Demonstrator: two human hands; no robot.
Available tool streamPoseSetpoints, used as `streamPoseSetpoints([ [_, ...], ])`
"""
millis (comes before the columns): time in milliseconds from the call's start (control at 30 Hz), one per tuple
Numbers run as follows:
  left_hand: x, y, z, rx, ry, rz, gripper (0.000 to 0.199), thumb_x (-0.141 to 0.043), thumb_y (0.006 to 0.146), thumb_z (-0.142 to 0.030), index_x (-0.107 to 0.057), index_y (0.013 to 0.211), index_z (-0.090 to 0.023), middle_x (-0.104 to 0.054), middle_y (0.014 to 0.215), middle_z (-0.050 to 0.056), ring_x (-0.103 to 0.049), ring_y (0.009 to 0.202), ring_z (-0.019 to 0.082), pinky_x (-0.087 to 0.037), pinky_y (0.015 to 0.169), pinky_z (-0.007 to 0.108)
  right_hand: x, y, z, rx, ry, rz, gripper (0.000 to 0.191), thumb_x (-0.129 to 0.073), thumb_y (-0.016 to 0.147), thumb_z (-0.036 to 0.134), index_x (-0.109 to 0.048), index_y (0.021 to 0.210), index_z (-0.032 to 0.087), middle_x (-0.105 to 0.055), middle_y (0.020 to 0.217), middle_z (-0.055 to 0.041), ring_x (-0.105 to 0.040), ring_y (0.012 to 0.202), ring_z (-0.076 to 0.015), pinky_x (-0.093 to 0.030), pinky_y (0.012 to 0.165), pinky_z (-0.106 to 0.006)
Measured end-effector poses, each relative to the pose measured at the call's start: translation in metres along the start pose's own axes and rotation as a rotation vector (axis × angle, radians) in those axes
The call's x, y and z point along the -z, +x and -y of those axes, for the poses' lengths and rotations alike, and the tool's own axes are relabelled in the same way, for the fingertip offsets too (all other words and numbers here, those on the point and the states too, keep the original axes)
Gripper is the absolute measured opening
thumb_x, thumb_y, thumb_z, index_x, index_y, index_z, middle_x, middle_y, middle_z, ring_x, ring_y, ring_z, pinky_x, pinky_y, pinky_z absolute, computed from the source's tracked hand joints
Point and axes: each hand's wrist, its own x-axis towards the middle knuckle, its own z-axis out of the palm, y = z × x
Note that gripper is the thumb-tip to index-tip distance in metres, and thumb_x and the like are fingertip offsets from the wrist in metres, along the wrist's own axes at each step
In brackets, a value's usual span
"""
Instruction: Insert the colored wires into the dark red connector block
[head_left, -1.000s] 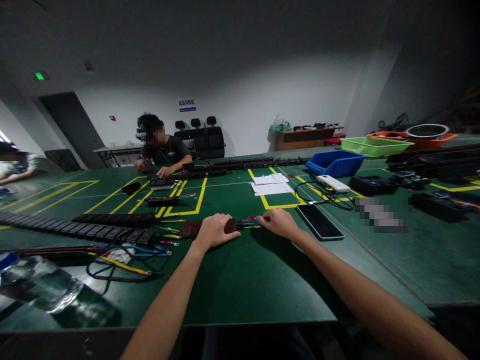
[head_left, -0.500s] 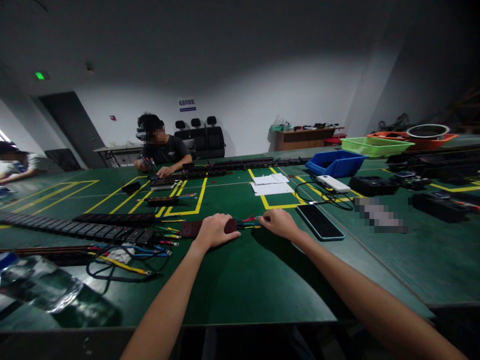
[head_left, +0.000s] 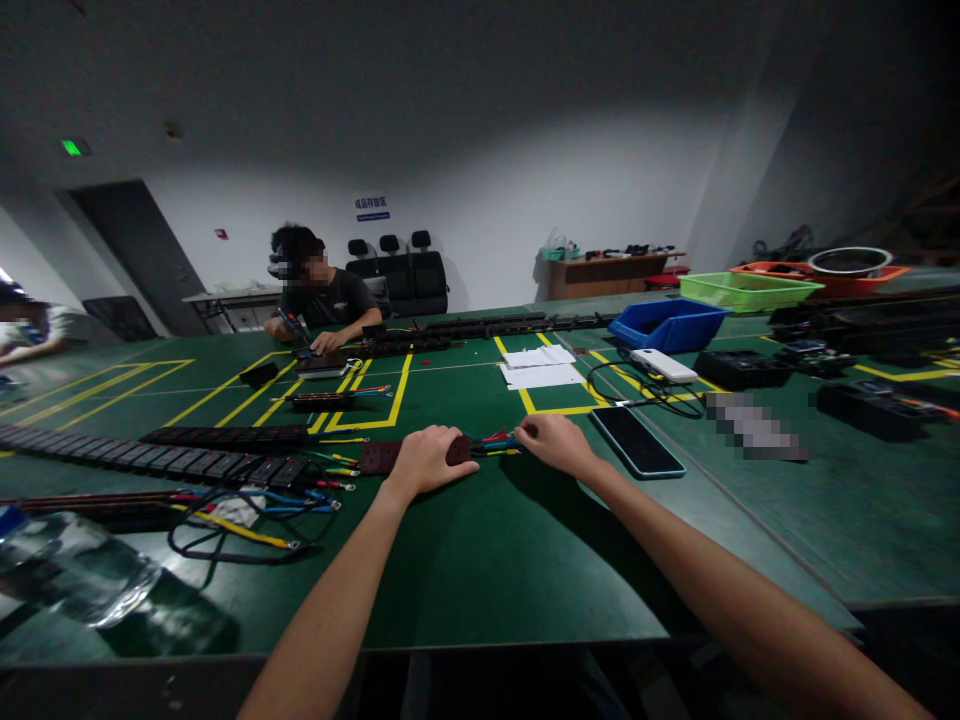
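My left hand [head_left: 427, 462] is wrapped over a dark red, socket-like strip [head_left: 379, 458] lying on the green table [head_left: 480, 580]. Part of the strip is hidden under my palm; its right end shows by my thumb. Red, blue, green and yellow wires [head_left: 495, 446] come out of that end. My right hand [head_left: 555, 442] is closed in a pinch at the wires' tips, which my fingers partly cover. A black-screened phone [head_left: 637, 442] lies just right of my right hand.
Left are long black module strips [head_left: 195, 455], loose cables with ring terminals [head_left: 262, 532] and a water bottle [head_left: 82, 570]. Ahead lie papers [head_left: 541, 368], a blue bin [head_left: 667, 326] and a white power bank [head_left: 664, 366] with a cable. A co-worker [head_left: 330, 300] sits opposite, holding a tool.
The view has shifted very slightly. Both my hands keep their places on the strip and at the wire ends.
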Motion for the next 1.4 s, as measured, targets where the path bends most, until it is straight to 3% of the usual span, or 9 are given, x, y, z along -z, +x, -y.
streamPoseSetpoints([
  [133, -0.0007, -0.0003, 0.0001, 0.000, 0.006, -0.007, 0.058, -0.051, 0.086, -0.074, -0.062, 0.110, -0.022, -0.069, 0.102, 0.008, -0.064, 0.093, 0.025, -0.047, 0.075, 0.034, -0.0022, 0.0003, 0.0000, 0.018, -0.013, 0.054, 0.034, -0.053, 0.093, 0.045, -0.067, 0.074, 0.021, -0.067, 0.072, -0.0034, -0.056, 0.065, -0.0148, -0.024, 0.056, -0.025],
  [367, -0.0007, -0.0005, -0.0002, -0.004, -0.004, -0.015, 0.057, -0.053, 0.085, -0.073, -0.063, 0.109, -0.022, -0.069, 0.101, 0.007, -0.063, 0.093, 0.025, -0.047, 0.075, 0.033, -0.0029, 0.0016, 0.0016, 0.159, 0.128, 0.039, 0.037, -0.053, 0.092, 0.047, -0.067, 0.073, 0.019, -0.066, 0.069, -0.0029, -0.053, 0.061, -0.0133, -0.025, 0.055, -0.026],
  [800, -0.0004, -0.0002, 0.0012, -0.005, -0.010, 0.003, 0.060, -0.050, 0.085, -0.074, -0.062, 0.110, -0.021, -0.068, 0.102, 0.007, -0.063, 0.091, 0.025, -0.047, 0.073, 0.033, -0.0062, 0.0009, -0.0030, 0.101, 0.026, 0.122, 0.028, -0.055, 0.093, 0.044, -0.072, 0.087, 0.022, -0.072, 0.083, -0.0047, -0.063, 0.075, -0.0169, -0.031, 0.059, -0.025],
  [1400, -0.0020, 0.0004, 0.0006, -0.001, 0.006, -0.009, 0.059, -0.051, 0.085, -0.074, -0.063, 0.110, -0.022, -0.069, 0.103, 0.008, -0.063, 0.092, 0.025, -0.048, 0.076, 0.033, -0.0090, 0.0004, -0.0020, 0.085, -0.039, 0.123, 0.030, -0.053, 0.094, 0.047, -0.071, 0.088, 0.024, -0.071, 0.084, -0.0030, -0.061, 0.073, -0.0163, -0.028, 0.057, -0.026],
])
